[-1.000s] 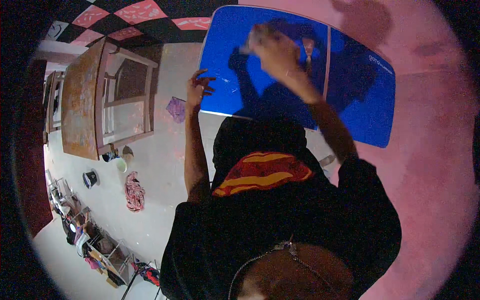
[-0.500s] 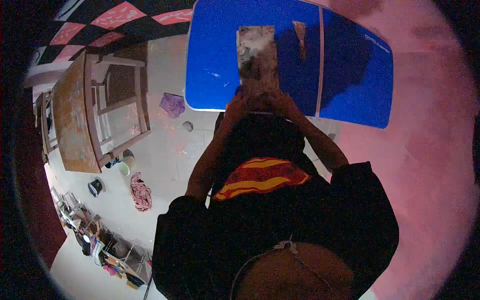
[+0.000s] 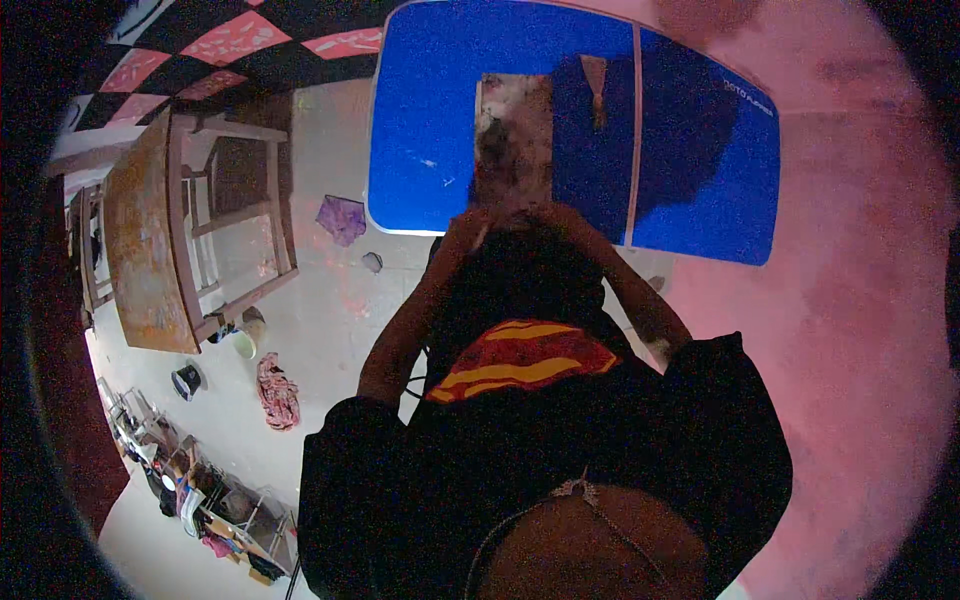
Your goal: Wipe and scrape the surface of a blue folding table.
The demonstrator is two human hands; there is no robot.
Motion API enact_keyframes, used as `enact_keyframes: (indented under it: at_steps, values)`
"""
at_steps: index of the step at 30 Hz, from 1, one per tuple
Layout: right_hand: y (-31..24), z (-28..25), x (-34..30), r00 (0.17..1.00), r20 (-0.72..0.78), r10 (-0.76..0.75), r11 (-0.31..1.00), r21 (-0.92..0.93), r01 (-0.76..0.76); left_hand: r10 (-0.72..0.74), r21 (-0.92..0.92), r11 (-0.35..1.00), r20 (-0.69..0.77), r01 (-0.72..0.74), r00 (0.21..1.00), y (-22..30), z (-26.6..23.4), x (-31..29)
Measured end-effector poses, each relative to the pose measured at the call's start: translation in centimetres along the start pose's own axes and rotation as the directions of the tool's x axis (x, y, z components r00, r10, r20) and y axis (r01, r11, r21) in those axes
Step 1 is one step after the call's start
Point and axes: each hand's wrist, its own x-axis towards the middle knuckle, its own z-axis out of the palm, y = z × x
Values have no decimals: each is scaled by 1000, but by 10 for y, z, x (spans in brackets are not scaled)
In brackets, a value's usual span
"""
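A narrow rectangular panel (image 3: pixel 514 130) with smudgy grey, white and brown patches lies on a blue tabletop (image 3: pixel 420 120). Its far end is lit, while shadow darkens the near part. At the panel's near left corner is my left hand (image 3: pixel 478 224), its fingers closed on the edge. My right hand (image 3: pixel 548 216) closes on the near right corner. Both hands are dim, so single fingers are hard to make out. To the right of the panel lies a wedge-shaped tool (image 3: pixel 595 85), broad at the far end and narrow toward me; its kind is unclear.
A pale seam divides the blue tabletop. Left of it, a wooden table (image 3: pixel 150 235) lies on its side. On the floor are a purple cloth (image 3: pixel 341 220), a crumpled pink cloth (image 3: pixel 278 393), a black container (image 3: pixel 186 381) and a pale green bowl (image 3: pixel 245 345). A cluttered rack (image 3: pixel 210 500) stands lower left.
The panel has slid slightly toward me across the blue tabletop, both hands moving with its near end. The whole view has also shifted a little. The wedge-shaped tool keeps its place on the tabletop.
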Motion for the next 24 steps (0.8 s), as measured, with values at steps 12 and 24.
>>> enact_keyframes:
  at_steps: [12, 24]
  values:
    - [29, -202, 85, 563, -803, -196, 937, -322, -134, 104, 235, 972, -481, 13, 871, 55, -202, 158]
    - [69, -37, 87, 663, -739, -121, 901, -362, -238, 156, 254, 963, -266, -87, 951, -6, -87, 110]
